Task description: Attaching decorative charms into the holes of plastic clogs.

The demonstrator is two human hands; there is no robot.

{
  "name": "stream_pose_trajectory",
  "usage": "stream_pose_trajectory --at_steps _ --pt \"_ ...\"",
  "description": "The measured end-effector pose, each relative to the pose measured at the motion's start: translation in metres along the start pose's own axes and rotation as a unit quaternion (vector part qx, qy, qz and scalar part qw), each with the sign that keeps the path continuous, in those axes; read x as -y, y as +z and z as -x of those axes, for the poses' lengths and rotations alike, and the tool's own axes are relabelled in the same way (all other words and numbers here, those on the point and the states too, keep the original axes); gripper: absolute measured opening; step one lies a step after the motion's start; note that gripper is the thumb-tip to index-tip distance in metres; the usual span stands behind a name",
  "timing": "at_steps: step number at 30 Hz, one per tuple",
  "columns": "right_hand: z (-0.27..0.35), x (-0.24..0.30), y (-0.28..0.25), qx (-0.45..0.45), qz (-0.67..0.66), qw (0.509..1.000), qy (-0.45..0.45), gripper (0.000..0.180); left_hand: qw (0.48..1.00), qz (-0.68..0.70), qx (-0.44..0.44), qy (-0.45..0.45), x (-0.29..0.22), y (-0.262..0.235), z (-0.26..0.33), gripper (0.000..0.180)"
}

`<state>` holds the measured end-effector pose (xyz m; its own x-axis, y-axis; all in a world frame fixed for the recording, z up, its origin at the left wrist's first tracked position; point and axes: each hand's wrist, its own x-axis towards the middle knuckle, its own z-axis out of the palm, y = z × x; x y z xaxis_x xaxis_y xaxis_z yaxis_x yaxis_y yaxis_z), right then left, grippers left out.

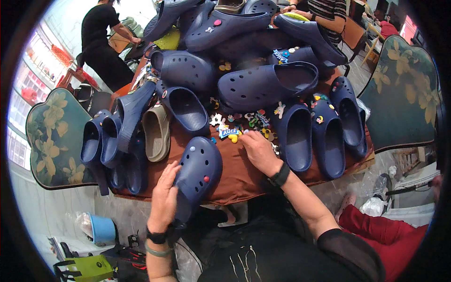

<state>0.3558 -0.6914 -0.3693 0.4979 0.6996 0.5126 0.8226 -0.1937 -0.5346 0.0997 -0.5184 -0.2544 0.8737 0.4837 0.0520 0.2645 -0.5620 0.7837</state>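
Note:
My left hand (163, 199) grips a navy clog (199, 171) from its left side, toe pointing away from me, above the table's near edge. Its holed upper carries a pale charm and a red one. My right hand (261, 151) is at the loose shoe charms (258, 121), fingertips drawn together beside a yellow charm (233, 138). What those fingertips hold, if anything, is too small to make out. A blue lettered charm (229, 131) lies just left of them, and white charms (216, 120) lie farther left.
More navy clogs (268, 87) are heaped at the back and line both sides of the brown-clothed table (239, 181). A grey-olive clog (157, 131) stands on the left. Chair backs (404, 91) flank the table. Other people (101, 44) are beyond it; red trousers (380, 230) show at right.

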Motion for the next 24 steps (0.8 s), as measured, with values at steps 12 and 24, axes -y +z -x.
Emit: stream_pose_trajectory --at_steps 12,24 --pt "-0.046 -0.014 0.032 0.037 0.075 0.995 -0.054 0.016 0.956 -0.094 -0.263 0.095 0.040 0.054 -0.005 0.040" --pt "-0.053 -0.029 0.002 0.180 0.138 0.974 -0.019 0.013 0.989 0.080 -0.119 0.040 0.065 0.030 -0.002 0.039"
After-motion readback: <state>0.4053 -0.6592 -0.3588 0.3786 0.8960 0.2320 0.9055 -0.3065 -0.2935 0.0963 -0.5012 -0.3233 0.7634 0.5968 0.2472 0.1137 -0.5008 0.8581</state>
